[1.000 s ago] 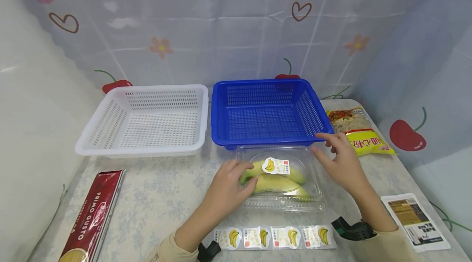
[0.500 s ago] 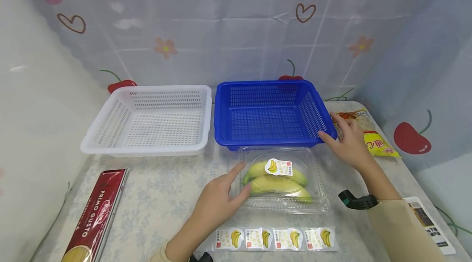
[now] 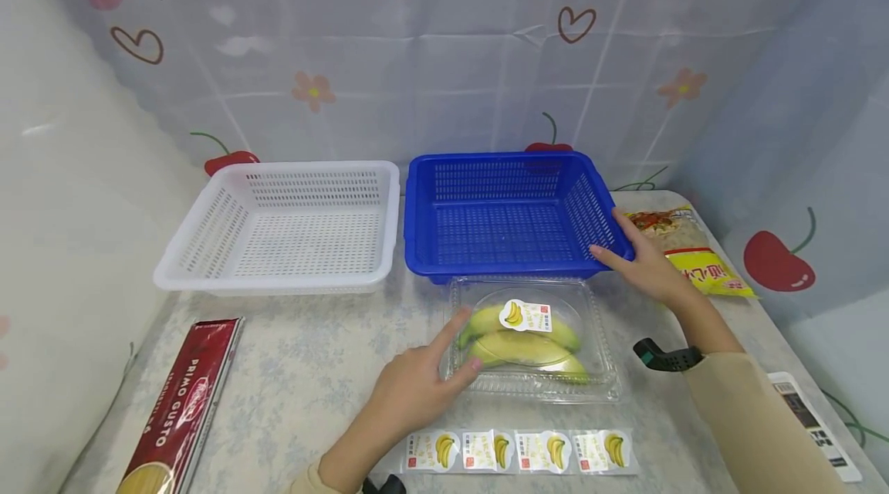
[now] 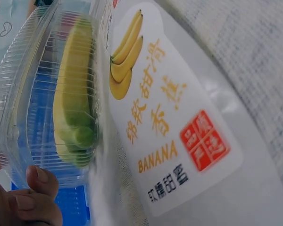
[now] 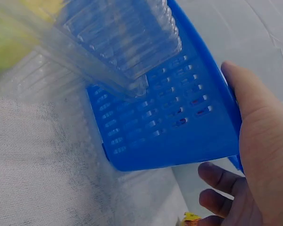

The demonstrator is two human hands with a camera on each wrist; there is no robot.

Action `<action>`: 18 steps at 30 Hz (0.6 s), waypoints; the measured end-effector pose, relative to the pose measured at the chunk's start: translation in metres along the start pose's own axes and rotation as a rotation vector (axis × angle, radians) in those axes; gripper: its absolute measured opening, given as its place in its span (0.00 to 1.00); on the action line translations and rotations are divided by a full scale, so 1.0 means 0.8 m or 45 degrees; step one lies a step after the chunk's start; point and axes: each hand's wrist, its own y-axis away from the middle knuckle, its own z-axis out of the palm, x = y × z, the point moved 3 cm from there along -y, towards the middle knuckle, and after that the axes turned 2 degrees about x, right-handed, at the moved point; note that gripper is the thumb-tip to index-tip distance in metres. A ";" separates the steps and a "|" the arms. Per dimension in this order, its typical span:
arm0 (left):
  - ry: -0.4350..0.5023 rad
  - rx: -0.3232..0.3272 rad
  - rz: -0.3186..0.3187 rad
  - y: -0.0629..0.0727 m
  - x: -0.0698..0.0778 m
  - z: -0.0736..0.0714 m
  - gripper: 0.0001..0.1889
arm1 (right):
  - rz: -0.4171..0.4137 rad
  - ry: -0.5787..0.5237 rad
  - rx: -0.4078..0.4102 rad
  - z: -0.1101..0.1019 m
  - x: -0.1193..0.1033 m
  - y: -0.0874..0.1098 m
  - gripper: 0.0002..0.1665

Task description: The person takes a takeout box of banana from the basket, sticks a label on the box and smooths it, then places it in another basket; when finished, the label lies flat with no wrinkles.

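My right hand [image 3: 649, 270] grips the front right corner of the blue plastic basket [image 3: 496, 235]. In the right wrist view the thumb lies over the rim and the other fingers curl below it. Just in front of the basket stands a closed clear plastic box [image 3: 606, 382] with yellow-green bananas [image 3: 531, 347] inside and a banana sticker [image 3: 525, 316] on its lid. My left hand [image 3: 413, 390] is at the left side of this box, index finger and thumb spread. The left wrist view shows its fingertips [image 4: 42, 176] close to the box wall.
A white basket [image 3: 299, 247] stands left of the blue one. A strip of banana stickers [image 3: 545, 451] lies at the front. At left is a red pasta pack [image 3: 177, 405]; at right are a yellow food bag [image 3: 701, 266] and a white printed pack [image 3: 816, 424].
My right hand has moved from beside the box's far right corner onto the blue basket's corner. The left hand has drawn back slightly from above the bananas to the box's left side.
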 end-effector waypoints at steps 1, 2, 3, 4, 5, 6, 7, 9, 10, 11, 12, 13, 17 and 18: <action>0.011 -0.005 0.004 0.000 0.000 0.001 0.36 | 0.008 -0.020 -0.022 0.001 0.002 -0.001 0.57; 0.029 -0.013 0.004 -0.001 -0.001 0.002 0.36 | 0.011 -0.034 -0.036 0.002 0.003 -0.003 0.58; 0.057 -0.027 -0.002 -0.001 -0.001 0.003 0.36 | 0.017 -0.040 -0.043 0.002 0.004 -0.004 0.58; 0.087 -0.040 -0.007 -0.002 -0.001 0.004 0.36 | 0.019 -0.041 -0.044 0.003 0.005 -0.004 0.58; 0.117 -0.050 -0.013 -0.002 -0.001 0.005 0.36 | 0.027 -0.040 -0.042 0.003 0.006 -0.005 0.58; 0.150 -0.060 -0.021 -0.002 -0.002 0.005 0.36 | 0.036 -0.037 -0.040 0.004 0.006 -0.005 0.59; 0.193 -0.075 -0.030 -0.003 -0.002 0.006 0.36 | 0.043 -0.037 -0.039 0.004 0.006 -0.006 0.59; 0.271 -0.098 -0.042 -0.004 -0.003 0.007 0.36 | 0.053 -0.036 -0.036 0.005 0.006 -0.006 0.60; 0.305 -0.104 -0.040 -0.004 -0.004 0.007 0.36 | 0.055 -0.040 -0.037 0.006 0.006 -0.006 0.60; 0.342 -0.110 -0.034 -0.004 -0.004 0.007 0.36 | 0.057 -0.043 -0.036 0.006 0.005 -0.005 0.60; 0.376 -0.118 -0.028 -0.005 -0.005 0.007 0.36 | 0.055 -0.048 -0.037 0.006 0.005 -0.005 0.60; 0.409 -0.125 -0.022 -0.005 -0.005 0.006 0.36 | 0.055 -0.051 -0.036 0.006 0.004 -0.004 0.60; 0.513 -0.166 -0.020 -0.003 -0.008 0.005 0.37 | 0.044 -0.061 -0.038 0.006 0.003 -0.003 0.60; 0.542 -0.182 -0.026 -0.002 -0.008 0.005 0.36 | 0.042 -0.062 -0.039 0.006 0.003 -0.003 0.60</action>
